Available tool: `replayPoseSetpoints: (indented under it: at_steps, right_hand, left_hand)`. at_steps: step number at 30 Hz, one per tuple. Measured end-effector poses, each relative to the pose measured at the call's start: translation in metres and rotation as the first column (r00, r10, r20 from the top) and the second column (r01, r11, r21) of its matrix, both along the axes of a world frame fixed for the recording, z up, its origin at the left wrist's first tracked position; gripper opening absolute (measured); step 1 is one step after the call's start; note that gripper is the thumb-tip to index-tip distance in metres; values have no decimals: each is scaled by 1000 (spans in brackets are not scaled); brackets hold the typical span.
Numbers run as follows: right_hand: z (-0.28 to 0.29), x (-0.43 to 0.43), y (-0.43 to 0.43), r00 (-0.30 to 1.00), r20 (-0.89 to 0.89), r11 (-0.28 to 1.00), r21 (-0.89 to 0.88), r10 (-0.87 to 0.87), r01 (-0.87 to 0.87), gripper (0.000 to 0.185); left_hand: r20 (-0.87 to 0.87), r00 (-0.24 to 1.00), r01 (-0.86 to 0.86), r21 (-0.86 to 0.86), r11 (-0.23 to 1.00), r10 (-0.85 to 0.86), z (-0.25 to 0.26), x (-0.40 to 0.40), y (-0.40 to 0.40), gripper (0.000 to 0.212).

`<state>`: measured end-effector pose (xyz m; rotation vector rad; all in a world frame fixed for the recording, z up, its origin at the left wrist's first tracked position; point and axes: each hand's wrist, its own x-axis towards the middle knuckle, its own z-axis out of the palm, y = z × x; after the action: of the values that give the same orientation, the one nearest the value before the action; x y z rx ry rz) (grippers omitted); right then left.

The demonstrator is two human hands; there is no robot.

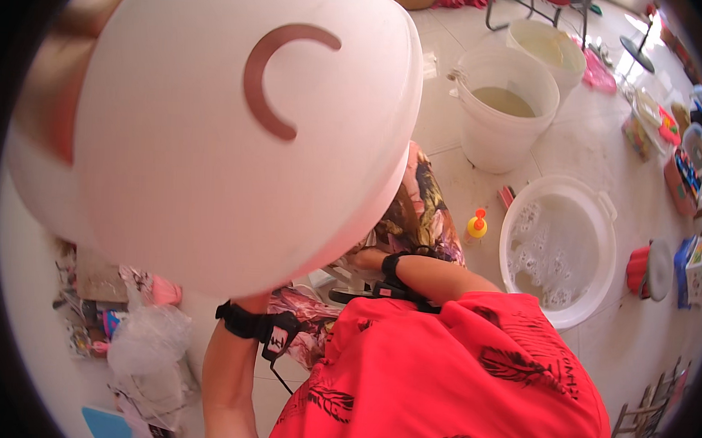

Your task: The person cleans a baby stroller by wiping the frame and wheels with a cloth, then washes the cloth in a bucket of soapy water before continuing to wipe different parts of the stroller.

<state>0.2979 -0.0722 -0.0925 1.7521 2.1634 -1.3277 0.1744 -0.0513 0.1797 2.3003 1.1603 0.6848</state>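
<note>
A large, smooth white plastic object (213, 154) with a curved reddish slot or mark fills the upper left, close to the camera. Its lower edge hides most of my left hand (256, 302); only the part by the black wrist strap shows. My right hand (366, 258) is low by the object's right edge, over my patterned trousers (425, 204), its fingers hidden. Whether either hand grips the object cannot be told. To the right, a round white plastic tub (608, 259) holds sudsy water.
Two white buckets (495, 137) (549, 45) with liquid stand at the upper right. A yellow bottle with an orange cap (477, 225) and a pink brush-like item (506, 196) lie near the tub. Clear plastic bags (152, 339) are at the lower left, wooden stools at the lower right.
</note>
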Motion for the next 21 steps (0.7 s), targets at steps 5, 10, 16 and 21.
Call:
replayPoseSetpoints:
  at_steps: [5,10,16,21]
  right_hand:
    - [96,5,-15,1000,-7,999,44,-1,1,54]
    - [123,79,8,482,-873,935,230,75,269,31]
    - [225,133,-13,941,84,301,935,329,-188,31]
    - [292,142,-9,938,85,464,852,335,-243,29]
  left_hand:
    - [30,993,107,132,985,-112,-29,-11,6,39]
    - [62,969,212,286,934,-239,-59,11,13,41]
    - [339,893,258,152,954,-296,-72,28,5,34]
    - [179,953,192,268,944,-244,-53,39,-15,33]
